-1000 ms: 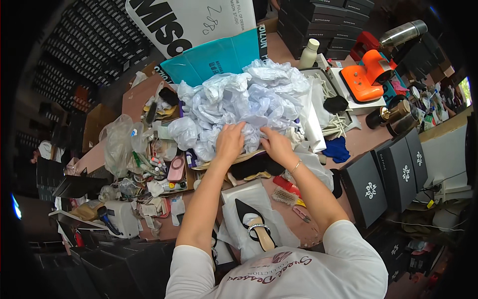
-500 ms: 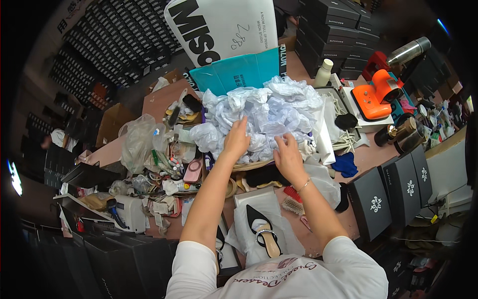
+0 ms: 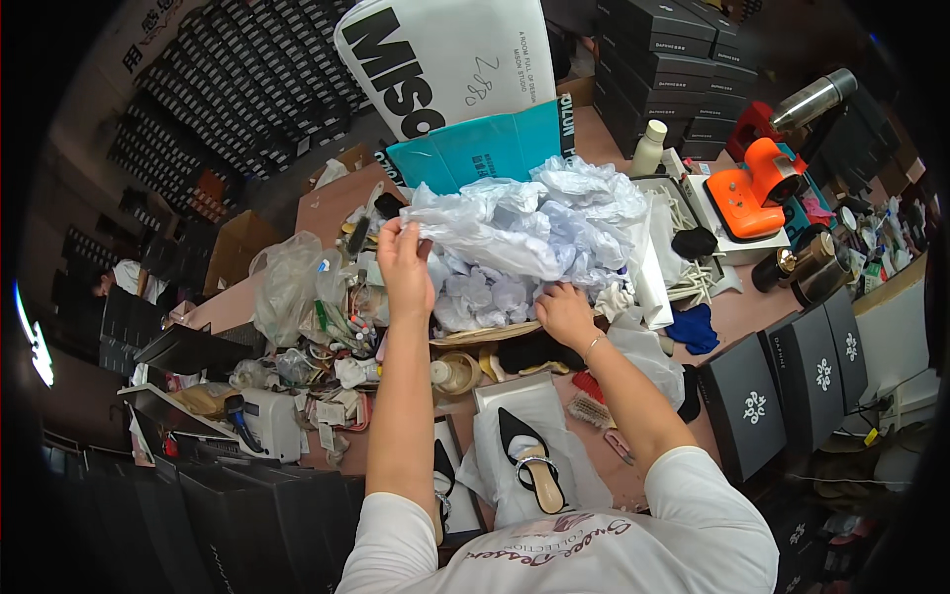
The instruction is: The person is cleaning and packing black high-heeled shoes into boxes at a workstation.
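A heap of crumpled whitish-blue tissue paper (image 3: 584, 233) fills a shallow basket (image 3: 485, 334) in front of me. My left hand (image 3: 406, 272), at the heap's left side, pinches the edge of one sheet, lifted and stretched across the top. My right hand (image 3: 567, 315) rests at the basket's front right with curled fingers against the paper; their tips are partly hidden. Nearer my body, a black pointed shoe (image 3: 524, 450) with a jewelled strap lies on white paper over an open box. Its mate (image 3: 442, 475) is partly hidden behind my left forearm.
Behind the heap stand a teal box (image 3: 480, 148) and a large white bag (image 3: 445, 59). An orange machine (image 3: 749, 193) and a pale bottle (image 3: 648, 148) are at the right. Black shoeboxes (image 3: 742, 411) line the right edge. Small clutter and a brush (image 3: 591, 408) lie around the basket.
My left hand has moved left from the middle of the heap, drawing a sheet of tissue paper up and across. My right hand has lowered slightly toward the basket's front edge.
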The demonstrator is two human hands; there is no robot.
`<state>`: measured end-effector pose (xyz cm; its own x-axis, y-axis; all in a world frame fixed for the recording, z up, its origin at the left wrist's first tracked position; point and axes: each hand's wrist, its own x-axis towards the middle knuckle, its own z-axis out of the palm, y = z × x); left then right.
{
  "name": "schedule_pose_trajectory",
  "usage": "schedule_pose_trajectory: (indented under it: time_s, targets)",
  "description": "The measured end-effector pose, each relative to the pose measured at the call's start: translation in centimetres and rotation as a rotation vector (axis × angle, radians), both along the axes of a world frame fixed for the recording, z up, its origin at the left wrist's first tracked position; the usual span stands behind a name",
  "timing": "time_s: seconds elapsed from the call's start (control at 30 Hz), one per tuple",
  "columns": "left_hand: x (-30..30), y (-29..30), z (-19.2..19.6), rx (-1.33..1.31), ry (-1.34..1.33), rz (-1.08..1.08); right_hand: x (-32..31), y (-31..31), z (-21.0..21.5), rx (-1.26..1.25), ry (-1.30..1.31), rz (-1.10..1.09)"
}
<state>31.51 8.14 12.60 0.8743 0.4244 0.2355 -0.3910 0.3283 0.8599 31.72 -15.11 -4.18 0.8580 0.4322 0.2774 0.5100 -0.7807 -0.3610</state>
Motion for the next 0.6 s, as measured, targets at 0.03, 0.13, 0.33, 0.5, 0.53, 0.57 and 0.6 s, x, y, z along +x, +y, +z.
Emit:
schedule_pose_trajectory:
  time_s: [0.03, 0.13, 0.33, 0.5, 0.53, 0.57, 0.6]
  targets:
    - [-1.1, 0.1, 1.4, -0.043, -0.07, 0.045, -0.1, -0.1, 0.2, 0.006, -0.022, 0.002]
    - [-5.5, 0.0, 3.7, 0.137, -0.091, 0.147, -0.7, -0.8, 1.8, 0.153, -0.223, 0.063]
    - [-16.1, -2.0, 0.0, 0.659, 0.135, -0.075, -8.1, -1.8, 11.1, 0.797, 0.531, 0.197]
    - [-20.2, -4.5, -1.8, 0.419, 0.103, -0.013, -15.5, -1.8, 14.7, 0.273, 0.048, 0.477]
    - [-20.7, -4.4, -1.4, 0.413, 0.104, -0.016, -16.6, -1.7, 14.6, 0.346, 0.26, 0.485]
    - [-21.2, -4.6, -1.3, 0.466, 0.122, -0.038, -18.0, -1.3, 14.3, 0.415, 0.473, 0.489]
    - [-22.0, -4.9, -1.3, 0.445, 0.136, 0.007, -19.3, -1.0, 14.2, 0.478, 0.682, 0.486]
